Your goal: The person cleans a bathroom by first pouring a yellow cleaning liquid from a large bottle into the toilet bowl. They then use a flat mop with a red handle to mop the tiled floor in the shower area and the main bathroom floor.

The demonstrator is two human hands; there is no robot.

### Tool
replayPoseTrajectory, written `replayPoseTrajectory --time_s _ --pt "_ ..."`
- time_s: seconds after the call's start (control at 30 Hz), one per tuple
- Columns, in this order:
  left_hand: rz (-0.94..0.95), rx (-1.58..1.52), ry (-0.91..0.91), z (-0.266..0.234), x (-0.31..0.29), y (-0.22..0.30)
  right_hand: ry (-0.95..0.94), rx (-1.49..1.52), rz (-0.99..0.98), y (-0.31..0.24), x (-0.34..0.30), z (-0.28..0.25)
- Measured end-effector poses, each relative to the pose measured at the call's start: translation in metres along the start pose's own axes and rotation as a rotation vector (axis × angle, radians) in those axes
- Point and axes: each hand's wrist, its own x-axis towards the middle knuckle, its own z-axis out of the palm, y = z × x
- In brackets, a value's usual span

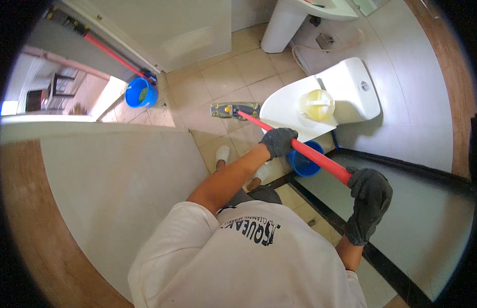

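Observation:
A flat mop with a red handle [323, 159] slants across in front of me. Its rectangular grey-green head [223, 110] lies flat on the beige tiles, left of the toilet [279, 100]. Around the middle of the handle, beside the toilet's front, my left hand [279, 142] is closed in a dark grey glove. My right hand [371, 197], gloved alike, wraps the handle's upper end at the right. On the toilet lid stands a pale yellow container with a white top [320, 104]. Beneath the handle, a blue bucket [303, 165] is partly covered by it.
Another blue bucket [134, 97] stands by the doorway, a red pole [111, 53] near it. A pedestal sink [282, 28] is at the back, right of a white door [195, 33]. A pale wall [115, 179] borders the left; a black-framed panel [423, 205] borders the right.

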Motion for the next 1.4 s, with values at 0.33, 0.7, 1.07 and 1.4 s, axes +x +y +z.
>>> replayPoseTrajectory --time_s 0.33,0.7,1.07,1.4 --pt "-0.093 -0.084 0.093 0.035 -0.061 0.071 -0.31 0.105 -0.154 -0.023 -0.03 -0.046" --pt "-0.041 0.159 0.378 -0.087 -0.054 0.013 -0.273 -0.315 -0.261 -0.06 -0.011 0.029" --pt "-0.286 0.193 0.267 -0.086 -0.002 -0.246 -0.518 0.133 -0.188 0.134 0.048 0.154" --pt "-0.151 0.173 0.257 -0.056 -0.019 -0.121 -0.455 0.098 0.012 0.051 0.049 0.076"
